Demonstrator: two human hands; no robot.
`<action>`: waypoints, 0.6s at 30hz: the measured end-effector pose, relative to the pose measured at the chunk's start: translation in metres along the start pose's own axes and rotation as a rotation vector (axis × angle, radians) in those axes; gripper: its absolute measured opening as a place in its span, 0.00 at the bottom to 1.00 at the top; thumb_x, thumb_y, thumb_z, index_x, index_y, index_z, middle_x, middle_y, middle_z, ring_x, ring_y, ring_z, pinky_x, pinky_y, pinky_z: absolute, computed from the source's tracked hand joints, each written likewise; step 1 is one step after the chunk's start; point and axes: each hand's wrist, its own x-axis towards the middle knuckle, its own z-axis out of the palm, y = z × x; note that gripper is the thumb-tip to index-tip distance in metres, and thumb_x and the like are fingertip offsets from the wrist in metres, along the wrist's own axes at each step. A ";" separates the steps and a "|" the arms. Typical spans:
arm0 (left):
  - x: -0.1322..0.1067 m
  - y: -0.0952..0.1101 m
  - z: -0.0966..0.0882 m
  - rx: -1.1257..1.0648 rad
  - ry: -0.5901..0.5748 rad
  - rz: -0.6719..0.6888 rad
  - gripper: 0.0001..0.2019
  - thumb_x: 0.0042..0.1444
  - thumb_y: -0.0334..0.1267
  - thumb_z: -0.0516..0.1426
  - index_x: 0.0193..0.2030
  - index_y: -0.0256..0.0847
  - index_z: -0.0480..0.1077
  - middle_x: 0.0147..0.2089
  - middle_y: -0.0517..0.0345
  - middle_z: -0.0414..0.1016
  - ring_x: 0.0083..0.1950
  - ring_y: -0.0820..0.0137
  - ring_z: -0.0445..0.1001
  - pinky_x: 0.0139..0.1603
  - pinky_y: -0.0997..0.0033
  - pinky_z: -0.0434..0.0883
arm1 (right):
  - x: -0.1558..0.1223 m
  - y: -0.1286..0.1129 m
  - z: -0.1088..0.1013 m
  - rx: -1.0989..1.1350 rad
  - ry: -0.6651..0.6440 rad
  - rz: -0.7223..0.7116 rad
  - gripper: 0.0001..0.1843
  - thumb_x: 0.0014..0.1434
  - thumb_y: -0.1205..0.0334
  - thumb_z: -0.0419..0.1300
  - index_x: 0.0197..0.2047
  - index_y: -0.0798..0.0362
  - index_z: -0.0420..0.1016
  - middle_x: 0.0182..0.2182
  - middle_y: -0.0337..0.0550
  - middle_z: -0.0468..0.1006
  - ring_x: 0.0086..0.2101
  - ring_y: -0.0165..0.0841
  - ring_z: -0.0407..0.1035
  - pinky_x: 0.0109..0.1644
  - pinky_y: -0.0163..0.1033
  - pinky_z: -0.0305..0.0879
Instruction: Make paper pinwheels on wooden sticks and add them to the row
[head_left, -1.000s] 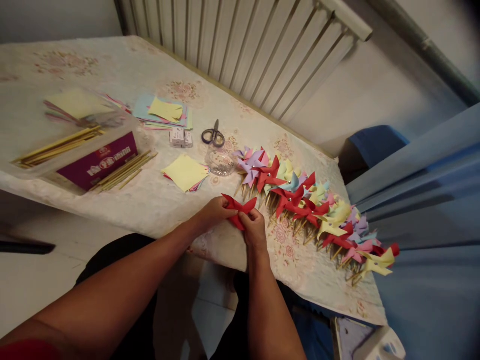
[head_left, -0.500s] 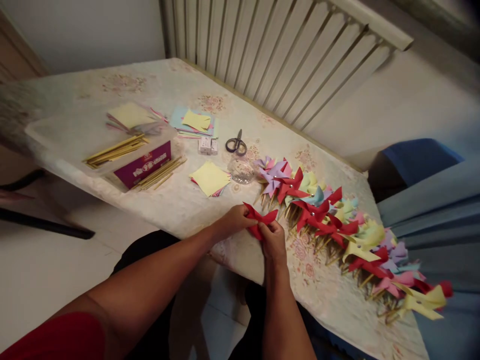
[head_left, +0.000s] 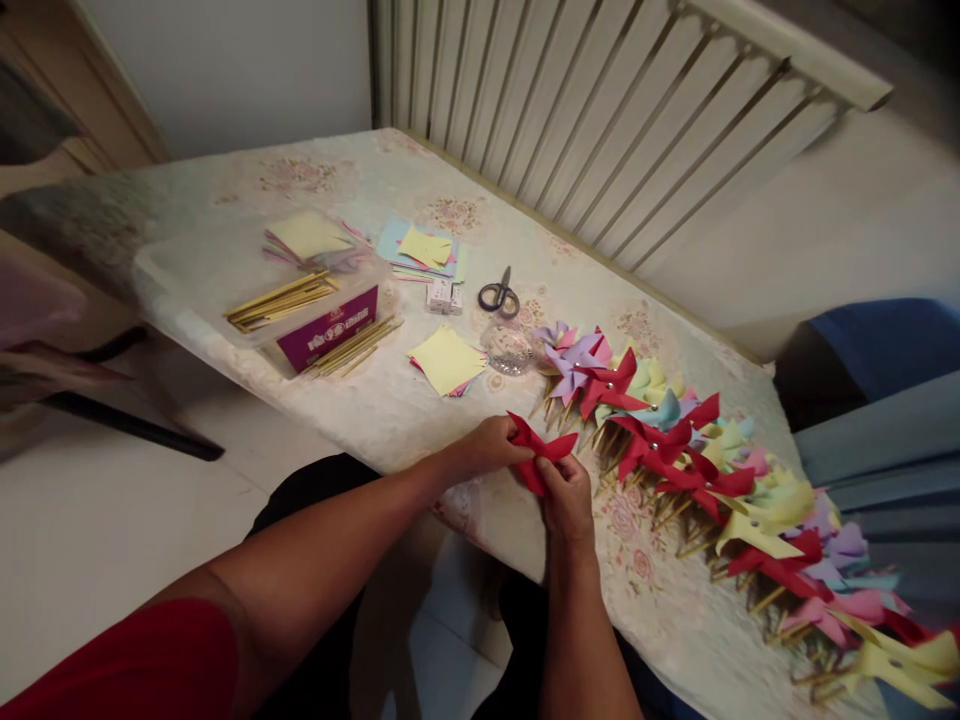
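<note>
Above the table's near edge, both hands pinch a red paper pinwheel [head_left: 534, 474] whose blades are folded inward. My left hand [head_left: 491, 446] is closed on its left side. At its middle and right side is my right hand [head_left: 567, 488], also closed, with the thumb near the centre. Whether a pin or a stick is in the pinwheel is hidden by the fingers. To the right of my hands lies a long row of finished pinwheels [head_left: 654, 446] in red, yellow, purple, pink and blue, on wooden sticks.
A stack of cut paper squares [head_left: 448, 360] lies near a clear dish of small fasteners [head_left: 512, 362]. Behind are scissors [head_left: 499, 296], small white boxes [head_left: 444, 297] and blue paper sheets [head_left: 397, 243]. A plastic box [head_left: 259, 338] holds wooden sticks [head_left: 285, 300]. A radiator [head_left: 517, 120] stands behind the table.
The camera view has shifted, so the table's contents appear farther right. Both hands keep their pinch on the red pinwheel, with little visible change in its folds.
</note>
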 end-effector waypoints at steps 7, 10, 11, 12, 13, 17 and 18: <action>-0.009 0.015 -0.012 -0.306 0.005 -0.102 0.08 0.44 0.30 0.62 0.34 0.33 0.76 0.28 0.60 0.77 0.30 0.73 0.71 0.36 0.74 0.66 | 0.000 -0.007 0.002 0.096 0.127 -0.120 0.18 0.49 0.48 0.68 0.34 0.55 0.76 0.26 0.37 0.77 0.27 0.28 0.70 0.35 0.35 0.66; -0.011 0.014 -0.018 -0.300 0.066 -0.124 0.07 0.44 0.31 0.63 0.33 0.34 0.75 0.27 0.61 0.74 0.27 0.75 0.68 0.31 0.76 0.63 | -0.006 -0.018 0.007 0.042 0.277 -0.220 0.16 0.51 0.50 0.67 0.32 0.55 0.73 0.24 0.35 0.75 0.24 0.27 0.67 0.32 0.34 0.64; -0.011 0.013 -0.020 -0.291 0.085 -0.131 0.07 0.44 0.31 0.63 0.33 0.34 0.75 0.26 0.62 0.73 0.26 0.76 0.66 0.29 0.76 0.62 | -0.010 -0.024 0.010 0.028 0.333 -0.260 0.14 0.51 0.52 0.67 0.31 0.54 0.73 0.23 0.34 0.74 0.23 0.26 0.66 0.31 0.33 0.63; -0.011 0.012 -0.022 -0.284 0.099 -0.134 0.06 0.45 0.31 0.63 0.32 0.35 0.74 0.25 0.63 0.71 0.25 0.77 0.64 0.27 0.77 0.60 | -0.014 -0.032 0.015 0.012 0.367 -0.302 0.13 0.52 0.54 0.67 0.31 0.54 0.73 0.23 0.33 0.74 0.23 0.25 0.65 0.30 0.33 0.62; -0.011 0.011 -0.022 -0.275 0.111 -0.134 0.05 0.45 0.30 0.63 0.31 0.35 0.73 0.24 0.64 0.70 0.24 0.78 0.62 0.26 0.77 0.59 | -0.018 -0.041 0.021 0.001 0.386 -0.356 0.11 0.53 0.55 0.67 0.30 0.54 0.73 0.23 0.33 0.73 0.23 0.25 0.65 0.30 0.32 0.61; -0.014 0.015 -0.021 -0.255 0.134 -0.088 0.05 0.46 0.28 0.63 0.24 0.35 0.71 0.20 0.66 0.65 0.22 0.78 0.59 0.23 0.78 0.58 | -0.030 -0.081 0.064 -0.182 0.263 -0.458 0.08 0.56 0.58 0.65 0.32 0.53 0.74 0.23 0.33 0.72 0.24 0.27 0.65 0.31 0.33 0.62; -0.015 0.018 -0.019 -0.257 0.156 -0.066 0.08 0.49 0.29 0.62 0.21 0.36 0.70 0.18 0.65 0.64 0.22 0.76 0.60 0.24 0.77 0.60 | -0.031 -0.089 0.079 -0.252 0.198 -0.463 0.07 0.57 0.58 0.65 0.33 0.52 0.75 0.24 0.34 0.73 0.25 0.28 0.66 0.31 0.33 0.63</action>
